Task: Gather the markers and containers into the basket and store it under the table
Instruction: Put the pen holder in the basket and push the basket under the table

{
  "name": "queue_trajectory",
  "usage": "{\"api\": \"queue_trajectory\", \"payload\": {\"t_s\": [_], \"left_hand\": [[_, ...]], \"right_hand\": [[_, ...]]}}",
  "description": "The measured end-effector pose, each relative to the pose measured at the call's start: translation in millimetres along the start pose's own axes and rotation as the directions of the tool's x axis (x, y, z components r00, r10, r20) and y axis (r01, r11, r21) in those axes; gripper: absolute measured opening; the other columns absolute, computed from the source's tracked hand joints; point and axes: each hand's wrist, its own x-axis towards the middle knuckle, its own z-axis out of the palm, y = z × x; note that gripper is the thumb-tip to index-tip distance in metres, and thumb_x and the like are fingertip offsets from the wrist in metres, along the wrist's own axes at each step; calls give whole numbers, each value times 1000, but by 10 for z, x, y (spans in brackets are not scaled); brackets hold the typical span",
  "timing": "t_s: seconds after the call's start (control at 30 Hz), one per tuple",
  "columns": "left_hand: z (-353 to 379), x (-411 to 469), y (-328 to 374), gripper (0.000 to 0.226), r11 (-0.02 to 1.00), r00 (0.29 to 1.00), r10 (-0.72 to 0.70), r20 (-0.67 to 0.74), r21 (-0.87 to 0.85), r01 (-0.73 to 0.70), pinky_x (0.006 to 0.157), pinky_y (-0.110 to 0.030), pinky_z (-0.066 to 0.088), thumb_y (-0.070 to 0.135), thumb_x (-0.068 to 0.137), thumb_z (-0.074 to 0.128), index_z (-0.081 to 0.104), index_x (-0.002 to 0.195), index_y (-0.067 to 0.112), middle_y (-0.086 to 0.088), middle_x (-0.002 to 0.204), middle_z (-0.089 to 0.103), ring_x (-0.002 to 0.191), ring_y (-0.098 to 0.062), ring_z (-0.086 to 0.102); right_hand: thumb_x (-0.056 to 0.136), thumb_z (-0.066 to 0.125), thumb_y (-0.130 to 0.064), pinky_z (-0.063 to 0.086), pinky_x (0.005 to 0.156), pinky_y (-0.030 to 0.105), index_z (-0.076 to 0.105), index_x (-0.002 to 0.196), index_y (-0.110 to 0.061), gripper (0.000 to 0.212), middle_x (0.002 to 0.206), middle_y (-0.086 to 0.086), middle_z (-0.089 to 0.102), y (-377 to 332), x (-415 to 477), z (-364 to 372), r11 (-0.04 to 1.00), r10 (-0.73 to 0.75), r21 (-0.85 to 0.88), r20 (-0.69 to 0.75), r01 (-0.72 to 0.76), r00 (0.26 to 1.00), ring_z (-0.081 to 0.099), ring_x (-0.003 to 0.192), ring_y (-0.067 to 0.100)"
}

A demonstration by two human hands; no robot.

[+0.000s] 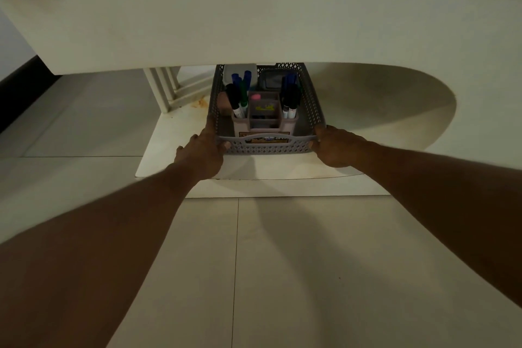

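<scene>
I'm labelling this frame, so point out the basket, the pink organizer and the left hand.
basket [312, 106]: head view, right lattice wall.
pink organizer [264, 128]: head view, front wall.
left hand [202, 154]: head view, back of hand.

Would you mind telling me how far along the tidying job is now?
Gathering looks done: markers stand in the pink organiser inside the grey basket. In hand: left hand and right hand grip its near corners, sliding it under the table. Left: letting go.
</scene>
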Motion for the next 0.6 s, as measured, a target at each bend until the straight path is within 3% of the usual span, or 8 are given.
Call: {"api": "queue_trajectory", "payload": {"t_s": [0.23,0.4,0.5,0.6], "left_hand": [[16,-179,-8,95,1000,999,17,37,20,-18,97,-61,45,48,94,49,-29,145,32,-13,149,41,121,-38,54],[156,-306,-20,91,997,997,72,-42,45,-70,103,-59,42,42,95,51,-19,151,26,-7,158,26,133,-34,44],[165,-404,11,87,996,997,73,-37,60,-71,102,-58,43,40,96,50,-14,152,25,-6,158,25,132,-33,44],[151,-672,42,82,990,993,99,-60,111,-91,107,-56,37,37,97,49,-10,153,23,-7,158,24,136,-31,38]], "right_hand": [[97,45,-42,53,89,49,15,148,-26,61,138,12,44,33,-184,29,995,-42,-90,-86,35,995,58,111,34],[95,51,-40,55,79,43,7,151,-25,72,138,10,42,75,-308,71,977,-82,-210,-174,44,981,60,104,32],[95,50,-40,52,86,47,3,152,-21,77,148,9,31,29,-372,136,981,-58,-193,-183,22,981,53,114,34],[95,45,-41,37,105,59,3,153,-15,77,157,10,20,-66,-607,328,973,-14,-224,-261,-47,965,35,135,36]]}}
